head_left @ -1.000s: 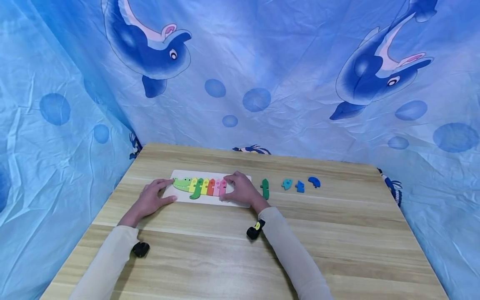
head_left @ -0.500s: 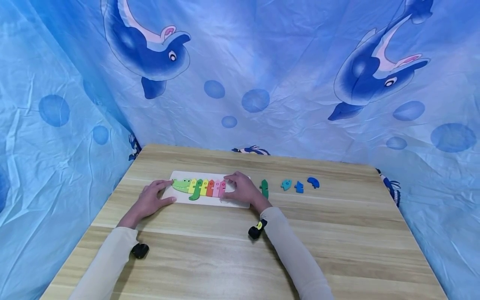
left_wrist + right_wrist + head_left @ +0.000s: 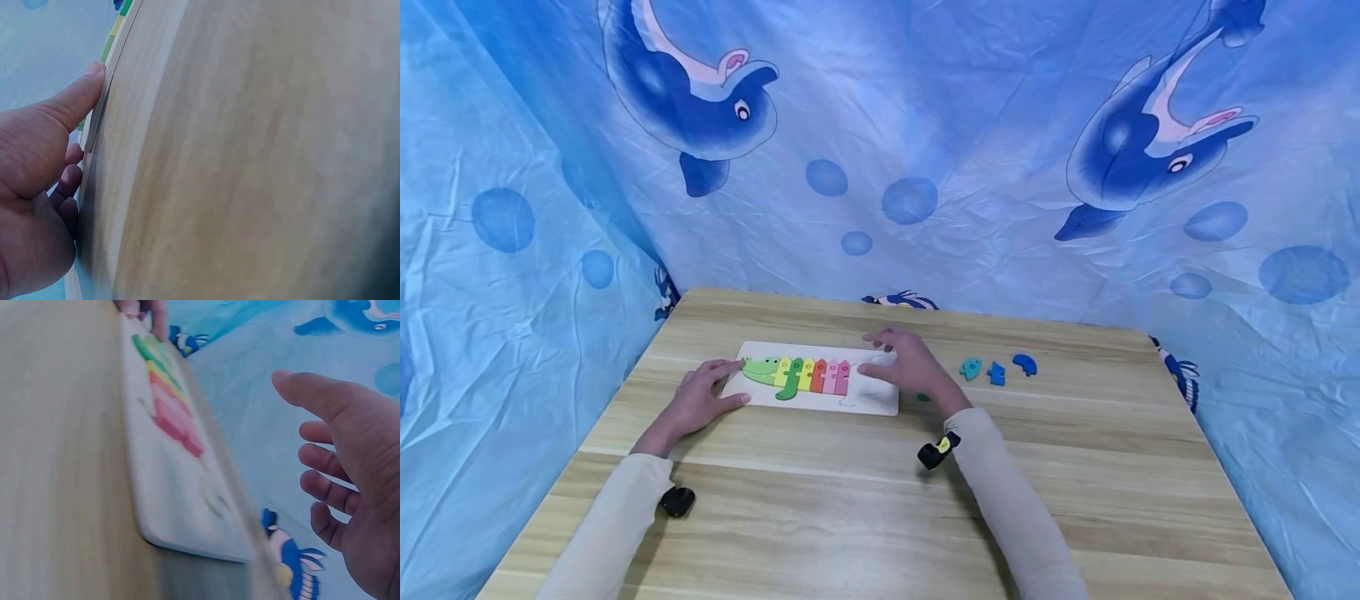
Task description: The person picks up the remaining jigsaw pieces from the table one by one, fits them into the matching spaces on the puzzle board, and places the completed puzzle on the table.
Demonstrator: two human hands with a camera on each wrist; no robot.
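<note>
A person's left hand (image 3: 696, 400) rests at one end of a thin, flat, white board with round corners (image 3: 874, 402), its thumb and pointing finger spread apart and touching that end. The right hand (image 3: 913, 367) hangs over the other end; its thumb is wide apart from the bent fingers, with nothing between them. Between the two sets of fingers lies the crocodile picture, sitting on the board: a light green smiling crocodile head (image 3: 762, 370) just beside the left fingertips, then yellow, green, yellow, orange and pink pieces, ending in a dark pink, narrow piece with a pointed top (image 3: 842, 380), near the right thumb. Under the right fingers the board is bare, with thin lines drawn on it. A dark green loose piece (image 3: 922, 397) peeks out from under the right wrist, mostly hidden. Past the back of the right hand lie a teal pointy piece (image 3: 971, 369), a blue piece with a pointed top (image 3: 997, 373) and, farthest from the fingers, a dark blue curved piece (image 3: 1025, 365). The pieces look stiff, light and maybe a bit slippery, so pinching their side edges should work best; the thin knobs might chip if squeezed hard.
</note>
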